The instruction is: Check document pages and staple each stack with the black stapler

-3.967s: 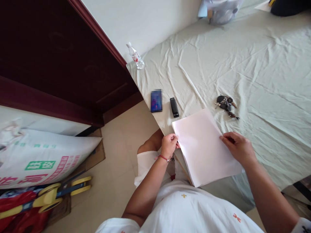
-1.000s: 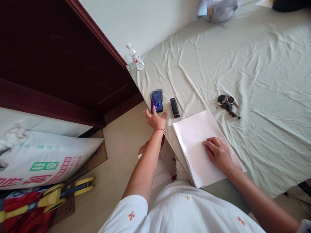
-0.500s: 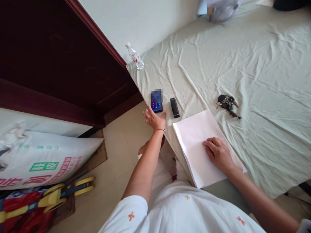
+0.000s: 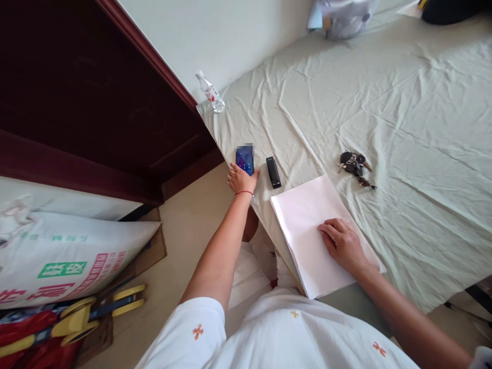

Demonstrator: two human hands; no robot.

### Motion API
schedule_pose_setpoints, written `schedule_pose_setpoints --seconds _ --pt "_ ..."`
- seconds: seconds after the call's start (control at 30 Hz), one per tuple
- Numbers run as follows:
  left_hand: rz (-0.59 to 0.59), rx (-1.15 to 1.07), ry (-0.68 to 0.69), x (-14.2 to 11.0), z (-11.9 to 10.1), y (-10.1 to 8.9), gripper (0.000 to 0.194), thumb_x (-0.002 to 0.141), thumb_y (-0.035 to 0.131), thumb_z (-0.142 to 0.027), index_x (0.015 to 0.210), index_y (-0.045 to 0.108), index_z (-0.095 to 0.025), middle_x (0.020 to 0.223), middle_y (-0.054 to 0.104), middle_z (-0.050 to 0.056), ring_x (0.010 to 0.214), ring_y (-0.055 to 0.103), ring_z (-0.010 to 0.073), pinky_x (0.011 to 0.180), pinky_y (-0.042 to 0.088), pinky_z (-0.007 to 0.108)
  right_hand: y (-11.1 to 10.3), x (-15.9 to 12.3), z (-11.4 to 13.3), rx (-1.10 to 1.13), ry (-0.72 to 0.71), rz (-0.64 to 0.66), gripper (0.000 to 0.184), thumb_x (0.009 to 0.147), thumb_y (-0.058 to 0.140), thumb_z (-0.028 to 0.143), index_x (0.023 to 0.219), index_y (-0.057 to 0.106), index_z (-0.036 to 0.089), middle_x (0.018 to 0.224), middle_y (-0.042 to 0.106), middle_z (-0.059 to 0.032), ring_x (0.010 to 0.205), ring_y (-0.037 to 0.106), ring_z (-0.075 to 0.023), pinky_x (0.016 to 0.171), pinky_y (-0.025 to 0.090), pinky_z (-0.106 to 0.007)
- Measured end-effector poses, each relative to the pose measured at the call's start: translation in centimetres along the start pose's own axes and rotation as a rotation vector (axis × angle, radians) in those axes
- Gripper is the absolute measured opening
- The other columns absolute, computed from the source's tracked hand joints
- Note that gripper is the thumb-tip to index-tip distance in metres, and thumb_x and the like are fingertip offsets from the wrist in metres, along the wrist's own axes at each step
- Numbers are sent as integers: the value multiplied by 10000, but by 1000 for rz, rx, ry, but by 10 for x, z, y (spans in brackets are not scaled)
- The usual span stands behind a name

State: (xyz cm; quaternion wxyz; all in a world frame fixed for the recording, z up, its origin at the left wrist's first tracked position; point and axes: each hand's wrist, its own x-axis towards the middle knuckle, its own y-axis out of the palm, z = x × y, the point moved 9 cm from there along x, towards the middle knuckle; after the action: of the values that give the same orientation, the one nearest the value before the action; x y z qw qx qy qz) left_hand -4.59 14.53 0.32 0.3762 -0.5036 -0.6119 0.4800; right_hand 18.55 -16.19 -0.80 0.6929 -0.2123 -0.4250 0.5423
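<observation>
A smartphone [image 4: 245, 160] with a lit screen lies near the left edge of the cloth-covered table; part of its picture is blurred out. My left hand [image 4: 241, 179] is closed around its lower end, fingers along the left edge and thumb on the right. Just right of it lies a small black oblong device [image 4: 273, 172]. My right hand [image 4: 342, 243] rests on a stack of white paper [image 4: 300, 218], its fingers curled together with nothing visible in them. The paper lies at the table's near edge.
A bunch of keys [image 4: 354, 165] lies right of the paper. A clear bottle [image 4: 211, 95] stands at the far left corner by the wall. A plastic bag [image 4: 346, 20] and a black item [image 4: 449, 11] are at the back. On the floor leans a printed white sack [image 4: 77, 256].
My left hand went from the paper's left edge to the phone, and its fingers have now closed around the phone's lower end. My right hand moved from the paper's right edge onto its top.
</observation>
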Motion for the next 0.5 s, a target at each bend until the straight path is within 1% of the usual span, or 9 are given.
schedule_pose_setpoints --seconds 0.07,0.13,0.2,0.27,0.3,0.37,0.43,0.5 --pt "-17 28 -6 5 0 -4 1132 845 760 -583 1668 285 34 1589 478 335 1496 477 440 1256 391 544 1 0 0 1 0 2 235 1063 528 188 1077 759 232 1042 732 -100 919 678 -250 833 551 -425" --pt "5 47 -31 9 6 -6 1114 828 784 -553 1646 322 45 1570 481 348 1480 498 437 1252 397 530 1 0 0 -4 -2 2 225 1061 533 185 1079 754 224 1042 730 -101 919 677 -250 837 552 -422" --pt "74 58 -52 8 14 -4 1010 802 801 -542 1558 466 39 1520 519 348 1446 527 435 1225 426 515 1 0 0 -5 -5 3 220 1059 536 180 1082 752 216 1044 732 -103 920 677 -250 838 553 -421" --pt "130 61 -28 2 21 0 825 794 790 -538 1392 619 4 1427 590 328 1421 543 423 1198 455 491 1 0 0 0 0 5 225 1060 534 182 1082 755 219 1043 732 -104 924 677 -250 845 552 -423" --pt "136 61 -2 -3 24 1 733 802 773 -531 1313 660 -17 1373 623 312 1418 543 412 1193 461 477 1 0 0 3 5 4 231 1060 531 185 1080 757 223 1041 731 -104 927 677 -251 848 551 -425" --pt "112 55 34 -16 30 1 655 814 742 -515 1256 666 -37 1292 660 285 1415 537 401 1198 457 468 0 1 0 9 15 4 238 1060 528 191 1075 762 231 1038 728 -104 929 676 -251 849 547 -424" --pt "80 52 30 -31 36 0 645 814 731 -509 1244 657 -34 1259 664 275 1397 544 404 1205 450 465 0 1 0 15 19 7 243 1061 523 192 1069 763 231 1041 726 -104 926 672 -249 845 541 -419" --pt "49 49 5 -45 41 -2 685 810 737 -513 1283 640 -27 1297 637 283 1360 569 415 1189 462 476 1 1 0 18 24 13 248 1062 519 194 1066 764 231 1039 723 -104 923 667 -247 842 536 -415"
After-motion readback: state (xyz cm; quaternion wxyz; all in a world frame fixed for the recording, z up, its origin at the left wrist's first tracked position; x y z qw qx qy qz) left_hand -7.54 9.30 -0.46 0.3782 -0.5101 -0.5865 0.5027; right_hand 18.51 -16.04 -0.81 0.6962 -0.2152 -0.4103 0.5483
